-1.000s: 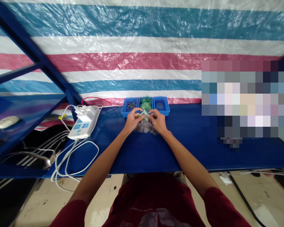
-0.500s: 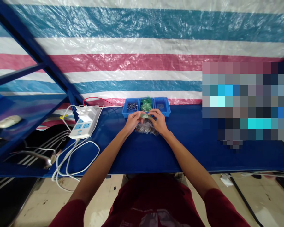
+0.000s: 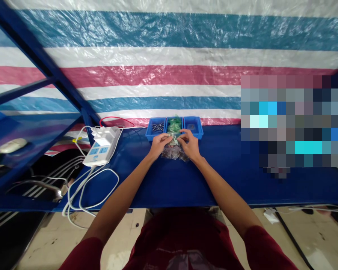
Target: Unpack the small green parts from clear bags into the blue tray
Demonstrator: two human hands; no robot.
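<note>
Between my hands is a small clear plastic bag (image 3: 174, 138) with a greenish tint. My left hand (image 3: 158, 146) pinches its left side between thumb and fingers. On the other side, my right hand (image 3: 190, 144) grips the right edge with thumb and forefinger. What the bag contains is too small to make out. Just below it, a pile of clear bags (image 3: 173, 153) with dark contents lies on the blue table. Right behind my fingers stand three joined blue bins (image 3: 149, 132). Metal screws (image 3: 157, 127) fill the left one, and green plastic bags (image 3: 174, 123) the middle one.
A small clear item lies in the right bin (image 3: 199, 131). To the left, a white power strip (image 3: 98, 152) with plugged-in adapters and looped white cables (image 3: 116, 180) rests on the table (image 3: 169, 187). A blue frame post (image 3: 86, 120) rises behind it. The right background is pixelated.
The bag between my fingers has turned and now shows more of its flat face. Both hands stay nearly in place, with slight finger shifts.
</note>
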